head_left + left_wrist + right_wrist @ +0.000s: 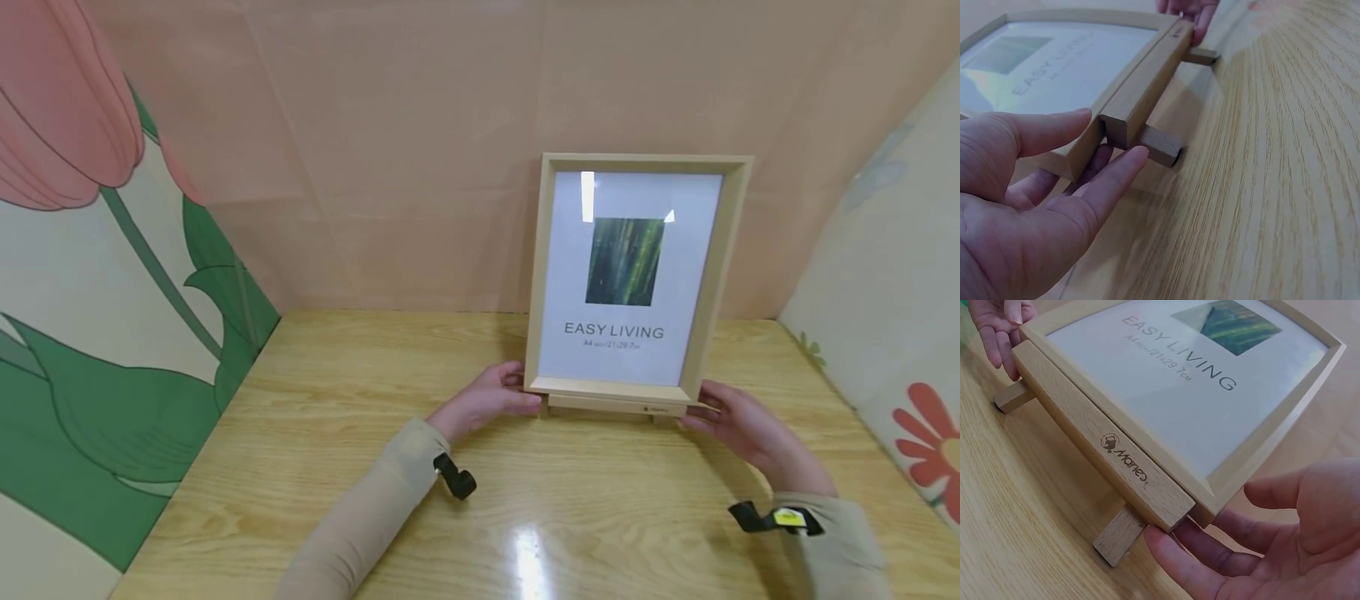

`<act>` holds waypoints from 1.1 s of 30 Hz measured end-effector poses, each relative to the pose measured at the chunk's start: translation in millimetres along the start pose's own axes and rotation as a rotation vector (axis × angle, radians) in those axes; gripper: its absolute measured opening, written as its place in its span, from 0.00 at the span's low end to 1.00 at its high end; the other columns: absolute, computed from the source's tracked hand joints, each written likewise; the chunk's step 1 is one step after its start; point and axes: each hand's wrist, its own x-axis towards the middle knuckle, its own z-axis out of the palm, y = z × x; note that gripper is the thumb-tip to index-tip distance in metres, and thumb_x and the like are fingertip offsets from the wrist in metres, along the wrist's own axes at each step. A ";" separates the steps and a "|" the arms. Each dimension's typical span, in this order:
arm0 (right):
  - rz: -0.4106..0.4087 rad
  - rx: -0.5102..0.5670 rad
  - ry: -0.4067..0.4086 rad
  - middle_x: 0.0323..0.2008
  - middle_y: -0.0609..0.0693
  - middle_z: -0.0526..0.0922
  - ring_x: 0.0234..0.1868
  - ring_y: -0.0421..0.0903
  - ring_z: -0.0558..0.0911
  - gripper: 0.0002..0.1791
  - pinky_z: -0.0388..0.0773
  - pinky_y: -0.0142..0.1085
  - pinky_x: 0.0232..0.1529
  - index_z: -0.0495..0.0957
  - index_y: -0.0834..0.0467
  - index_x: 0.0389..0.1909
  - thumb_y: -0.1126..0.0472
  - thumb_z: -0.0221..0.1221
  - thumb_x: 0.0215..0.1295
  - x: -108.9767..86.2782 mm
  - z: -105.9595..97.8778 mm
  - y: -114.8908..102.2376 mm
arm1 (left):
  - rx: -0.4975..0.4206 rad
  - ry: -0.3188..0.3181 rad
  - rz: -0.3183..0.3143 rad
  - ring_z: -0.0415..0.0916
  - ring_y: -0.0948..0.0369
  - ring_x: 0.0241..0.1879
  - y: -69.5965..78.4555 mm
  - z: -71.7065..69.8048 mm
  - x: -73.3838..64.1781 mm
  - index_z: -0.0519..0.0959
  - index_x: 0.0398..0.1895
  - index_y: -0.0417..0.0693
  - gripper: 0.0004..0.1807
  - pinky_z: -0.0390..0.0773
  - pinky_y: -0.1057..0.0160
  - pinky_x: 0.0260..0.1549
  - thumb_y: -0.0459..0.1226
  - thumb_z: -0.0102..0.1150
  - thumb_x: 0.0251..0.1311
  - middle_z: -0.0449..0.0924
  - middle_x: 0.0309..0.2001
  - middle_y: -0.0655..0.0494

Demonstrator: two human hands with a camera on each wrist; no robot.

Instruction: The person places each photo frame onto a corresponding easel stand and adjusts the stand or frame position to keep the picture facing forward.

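A picture frame [533, 275] of pale wood stands upright, leaning back slightly, on the ledge of a small wooden tabletop easel [600, 405]. Its sheet reads EASY LIVING above a size note. My left hand [491, 396] holds the lower left corner, thumb along the frame's edge and fingers below, one fingertip by the ledge's end. At the lower right corner my right hand [738, 425] grips the easel. Its fingertips [1160, 540] are at the ledge's end, with the thumb [1272, 489] beside the frame. The back of the easel is hidden behind the frame.
Two short easel feet [1119, 537] with dark tips reach forward over the wood-grain table [360, 367]. A plain pink-beige wall covering [412, 167] rises close behind the frame. Side panels with printed flowers [142, 333] flank the table.
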 end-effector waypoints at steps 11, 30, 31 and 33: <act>0.046 -0.058 0.088 0.46 0.48 0.80 0.47 0.47 0.81 0.18 0.76 0.46 0.54 0.79 0.49 0.47 0.57 0.39 0.78 -3.5 5.9 -3.6 | -0.013 -0.019 0.002 0.78 0.44 0.48 -1.5 -0.9 -1.3 0.60 0.67 0.33 0.35 0.79 0.52 0.48 0.20 0.59 0.56 0.73 0.53 0.40; 0.061 -0.101 0.128 0.46 0.51 0.79 0.47 0.50 0.81 0.17 0.74 0.50 0.54 0.78 0.50 0.46 0.51 0.41 0.76 -2.1 8.1 -5.7 | -0.075 -0.042 -0.010 0.77 0.44 0.50 -2.1 -1.4 1.0 0.65 0.64 0.36 0.30 0.78 0.53 0.51 0.49 0.51 0.69 0.77 0.51 0.39; 0.065 -0.107 0.138 0.46 0.51 0.79 0.47 0.50 0.81 0.16 0.73 0.50 0.55 0.77 0.50 0.46 0.50 0.41 0.76 -2.1 8.5 -6.3 | -0.081 -0.048 -0.008 0.77 0.44 0.49 -2.3 -1.7 1.4 0.66 0.64 0.37 0.31 0.78 0.54 0.50 0.50 0.50 0.69 0.77 0.51 0.40; 0.076 -0.120 0.157 0.46 0.51 0.78 0.47 0.50 0.81 0.16 0.73 0.50 0.55 0.76 0.50 0.46 0.50 0.42 0.76 -2.1 9.6 -7.7 | -0.085 -0.051 -0.006 0.78 0.45 0.49 -2.8 -2.4 2.1 0.67 0.64 0.39 0.32 0.78 0.54 0.50 0.54 0.48 0.68 0.77 0.51 0.40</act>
